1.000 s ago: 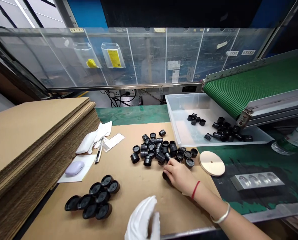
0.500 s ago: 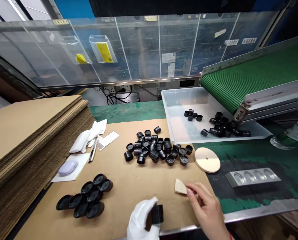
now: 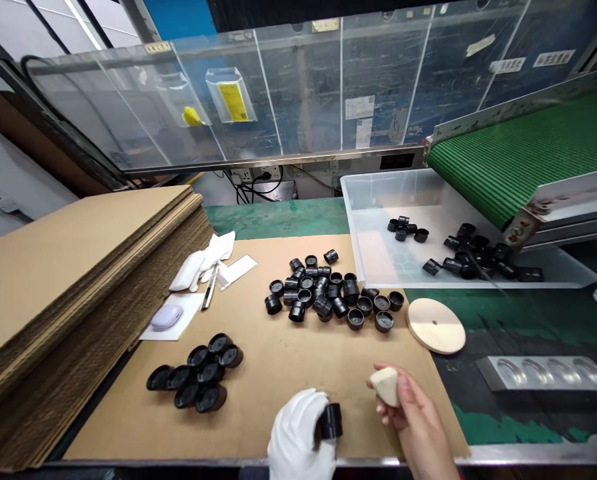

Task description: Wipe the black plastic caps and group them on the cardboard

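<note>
Left hand (image 3: 295, 430) in white cotton glove, curled shut around short black plastic cap (image 3: 331, 421). Bare right hand (image 3: 412, 413) raised, fingers pinching cream foam wedge (image 3: 388, 386). Loose black caps (image 3: 323, 305) heaped on brown kraft board (image 3: 278, 380), just beyond.

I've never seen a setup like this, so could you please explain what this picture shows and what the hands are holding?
This view comes from a camera worn on the person's head, looking down at their hands. The left hand, in a white glove, holds a black cap. The bare right hand holds a pale foam wedge. More black caps lie on a brown work surface, beside a stack of cardboard sheets. To the right, a green conveyor belt ends above a clear bin holding others.
</note>
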Tool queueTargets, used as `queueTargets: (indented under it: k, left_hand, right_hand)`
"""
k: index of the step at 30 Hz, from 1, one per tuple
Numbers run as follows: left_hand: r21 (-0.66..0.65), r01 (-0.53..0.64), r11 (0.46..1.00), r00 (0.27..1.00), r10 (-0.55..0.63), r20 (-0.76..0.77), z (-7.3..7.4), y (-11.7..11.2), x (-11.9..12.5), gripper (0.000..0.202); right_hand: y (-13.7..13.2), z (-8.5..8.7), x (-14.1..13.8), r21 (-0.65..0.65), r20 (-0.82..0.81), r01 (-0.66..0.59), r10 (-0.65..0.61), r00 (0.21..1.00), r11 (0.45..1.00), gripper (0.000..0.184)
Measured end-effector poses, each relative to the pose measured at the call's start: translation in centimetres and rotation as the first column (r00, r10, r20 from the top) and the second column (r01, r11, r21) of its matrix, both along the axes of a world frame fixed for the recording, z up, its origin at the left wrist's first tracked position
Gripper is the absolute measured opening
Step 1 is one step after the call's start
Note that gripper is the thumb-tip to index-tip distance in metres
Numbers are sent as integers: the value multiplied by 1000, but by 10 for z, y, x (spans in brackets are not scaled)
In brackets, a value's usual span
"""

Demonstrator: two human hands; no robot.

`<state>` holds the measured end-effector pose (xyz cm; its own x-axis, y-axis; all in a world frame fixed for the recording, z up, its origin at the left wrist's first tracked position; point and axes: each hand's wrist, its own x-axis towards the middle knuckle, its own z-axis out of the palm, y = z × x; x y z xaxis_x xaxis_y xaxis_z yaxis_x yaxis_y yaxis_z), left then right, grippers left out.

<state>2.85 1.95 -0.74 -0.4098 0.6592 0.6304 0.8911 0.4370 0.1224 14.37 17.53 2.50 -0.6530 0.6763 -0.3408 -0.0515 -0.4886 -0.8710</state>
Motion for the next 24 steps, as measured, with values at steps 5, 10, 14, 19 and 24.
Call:
queueTargets:
  k: [5, 10, 14, 19, 24]
  left_hand:
    - [-14, 7, 1000, 1000, -7, -29, -4, -1, -1, 29]
    - [13, 8, 1000, 999, -7, -32, -3, 1, -1, 25]
    - [10, 6, 1000, 1000, -6, -19, -3, 2, 1, 24]
    - [34, 1, 999, 1000, -1, -4, -4, 2, 3, 23]
    - [37, 8, 999, 1000, -8, -9, -1, 4, 3, 22]
  right_hand:
    - [-5, 10, -5, -392, -139, 68, -132, 981, 917, 48]
    - [-4, 8, -11, -689, -217, -59, -128, 968, 722, 35]
    - [-6, 3, -10, -612, -228, -78, -82, 970, 787, 24]
    - [-10, 4, -9, -426, -176, -59, -18, 984, 903, 26]
    - [-13, 10, -10, -405, -184, -39, -40, 982, 913, 27]
